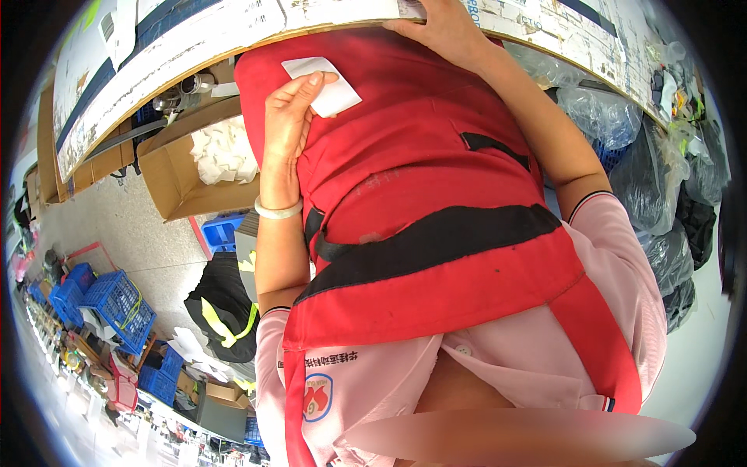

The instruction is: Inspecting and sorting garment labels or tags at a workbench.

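Observation:
My left hand (292, 113) is closed in a pinch, thumb on top, on a small white square sheet (340, 95). Whether the sheet is paper or cloth I cannot tell. It is held just over the red apron (420, 124) across my lap, a little short of the table edge. My right hand (447, 33) rests at the edge of the worn white table (537, 27), thumb spread from the fingers, with nothing seen in it. The upper border of the picture cuts off part of its fingers.
Below the table at the left stands an open cardboard box (162, 175) with white scraps (222, 152) inside. Blue crates (120, 307) and a black cloth item (222, 300) lie farther left on the floor. Filled plastic bags (650, 183) crowd the right side.

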{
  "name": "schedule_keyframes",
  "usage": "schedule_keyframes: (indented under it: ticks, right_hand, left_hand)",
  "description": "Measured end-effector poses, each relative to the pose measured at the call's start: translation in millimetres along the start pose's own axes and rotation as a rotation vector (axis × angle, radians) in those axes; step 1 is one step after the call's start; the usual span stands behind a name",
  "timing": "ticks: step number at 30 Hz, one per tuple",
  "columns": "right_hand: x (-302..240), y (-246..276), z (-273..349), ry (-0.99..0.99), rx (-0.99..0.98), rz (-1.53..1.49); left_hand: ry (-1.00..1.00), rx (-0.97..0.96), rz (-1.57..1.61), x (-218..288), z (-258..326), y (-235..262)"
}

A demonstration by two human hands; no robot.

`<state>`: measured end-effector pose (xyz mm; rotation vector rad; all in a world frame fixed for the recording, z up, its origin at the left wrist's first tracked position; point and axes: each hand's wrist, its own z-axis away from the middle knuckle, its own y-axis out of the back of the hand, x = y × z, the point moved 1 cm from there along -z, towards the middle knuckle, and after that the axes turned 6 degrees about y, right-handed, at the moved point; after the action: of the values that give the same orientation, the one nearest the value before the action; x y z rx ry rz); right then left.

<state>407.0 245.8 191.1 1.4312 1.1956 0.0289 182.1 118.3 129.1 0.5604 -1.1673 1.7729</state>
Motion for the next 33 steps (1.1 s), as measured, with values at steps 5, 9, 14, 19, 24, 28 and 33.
schedule_keyframes:
  ticks: [5, 9, 14, 19, 24, 28, 33]
  right_hand:
    - [-7.8, 4.4, -4.1, -0.023, 0.065, -0.275]
    - [-4.7, 9.5, -8.4, 0.008, 0.013, -0.230]
    - [-9.0, 7.4, -6.1, -0.027, 0.071, -0.159]
    - [-5.2, 9.3, -18.3, -0.243, 0.048, -0.499]
    - [8.4, 3.3, -19.2, -0.455, 0.016, -0.638]
    - [-7.3, 11.6, -14.3, -0.189, -0.020, -0.283]
    - [-10.6, 13.7, -6.9, -0.105, -0.158, -0.090]
  left_hand:
    - [0.000, 0.028, 0.009, -2.3, -0.4, 0.2]
    - [0.008, 0.006, 0.013, -1.7, -0.5, 0.5]
    - [0.011, -0.001, 0.021, -0.8, 0.2, 0.3]
    - [0.007, -0.007, 0.030, -0.8, -0.3, 3.0]
    - [0.002, -0.025, 0.044, -1.3, -2.1, -0.4]
    - [0.001, 0.007, 0.056, -0.8, -0.3, 1.5]
    - [0.002, -0.010, 0.061, -1.6, -1.5, 3.9]
